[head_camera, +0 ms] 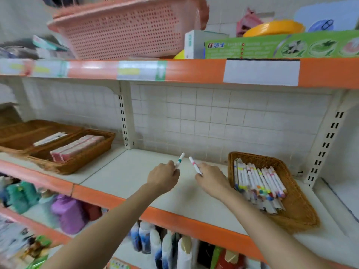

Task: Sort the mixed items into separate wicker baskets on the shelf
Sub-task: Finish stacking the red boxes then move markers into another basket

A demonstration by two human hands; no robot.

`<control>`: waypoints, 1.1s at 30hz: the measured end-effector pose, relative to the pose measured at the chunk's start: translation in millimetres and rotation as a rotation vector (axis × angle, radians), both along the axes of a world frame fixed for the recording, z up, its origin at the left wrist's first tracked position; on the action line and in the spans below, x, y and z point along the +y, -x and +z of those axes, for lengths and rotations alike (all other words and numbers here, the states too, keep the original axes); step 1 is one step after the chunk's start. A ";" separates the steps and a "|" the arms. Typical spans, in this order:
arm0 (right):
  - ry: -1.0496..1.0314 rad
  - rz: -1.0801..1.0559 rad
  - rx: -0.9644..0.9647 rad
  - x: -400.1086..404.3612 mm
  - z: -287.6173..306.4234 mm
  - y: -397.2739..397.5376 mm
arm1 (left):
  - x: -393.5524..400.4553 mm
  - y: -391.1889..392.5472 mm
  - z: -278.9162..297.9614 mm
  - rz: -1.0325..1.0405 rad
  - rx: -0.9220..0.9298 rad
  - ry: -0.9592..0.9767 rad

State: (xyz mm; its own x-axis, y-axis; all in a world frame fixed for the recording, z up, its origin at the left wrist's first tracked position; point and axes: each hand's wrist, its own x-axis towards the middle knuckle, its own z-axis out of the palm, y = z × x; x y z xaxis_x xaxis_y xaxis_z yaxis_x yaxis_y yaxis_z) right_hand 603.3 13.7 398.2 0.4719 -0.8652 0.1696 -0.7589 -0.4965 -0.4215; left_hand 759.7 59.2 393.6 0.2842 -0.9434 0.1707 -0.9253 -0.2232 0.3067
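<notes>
Left hand (164, 176) pinches a teal-banded marker (179, 159); right hand (211, 178) pinches a pink-banded marker (194, 165), left of the marker-filled wicker basket (299, 206).

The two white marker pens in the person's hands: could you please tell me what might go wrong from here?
1. The left hand and right hand each pinch a white marker pen, teal-banded and pink-banded, near one end; either might slip.
2. The brown wicker basket of markers juts past the orange shelf edge and could tip if bumped.
</notes>
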 end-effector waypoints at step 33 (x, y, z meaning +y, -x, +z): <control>0.007 0.289 -0.115 77.4 19.7 -437.3 | 121.2 -412.7 17.0 0.263 0.040 0.158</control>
